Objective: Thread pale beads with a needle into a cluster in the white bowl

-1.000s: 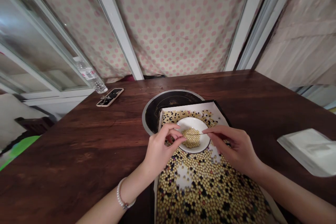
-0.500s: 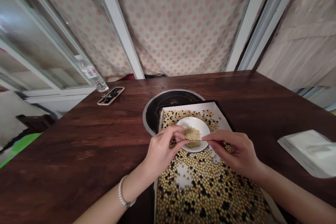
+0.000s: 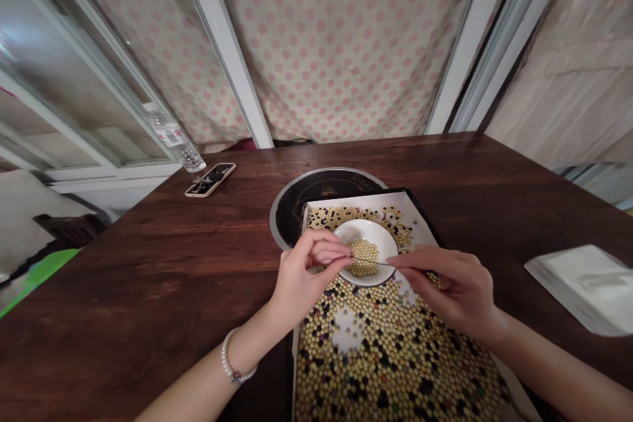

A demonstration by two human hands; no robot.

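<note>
My left hand (image 3: pixel 309 270), with a pearl bracelet (image 3: pixel 233 361) on its wrist, pinches at one end of a thin metal needle (image 3: pixel 373 262) above a white bowl (image 3: pixel 380 237). What sits in those fingertips is too small to tell. My right hand (image 3: pixel 448 291) grips the needle's other end at the bowl's right rim. Pale soybeans (image 3: pixel 363 259) lie heaped in the bowl. The bowl rests on a white tray (image 3: pixel 420 227) covered with mixed pale and dark beans (image 3: pixel 390 356).
The tray overlaps a black induction cooktop (image 3: pixel 321 194) on a dark wooden table (image 3: pixel 148 264). A phone (image 3: pixel 210 180) and a plastic water bottle (image 3: pixel 174 138) stand at the far left. A white packet (image 3: pixel 586 290) lies to the right.
My right hand has drawn slightly rightward, and my left fingertips have risen over the bowl. The needle now slants a little, with its left end higher. The beans and bowl stay put.
</note>
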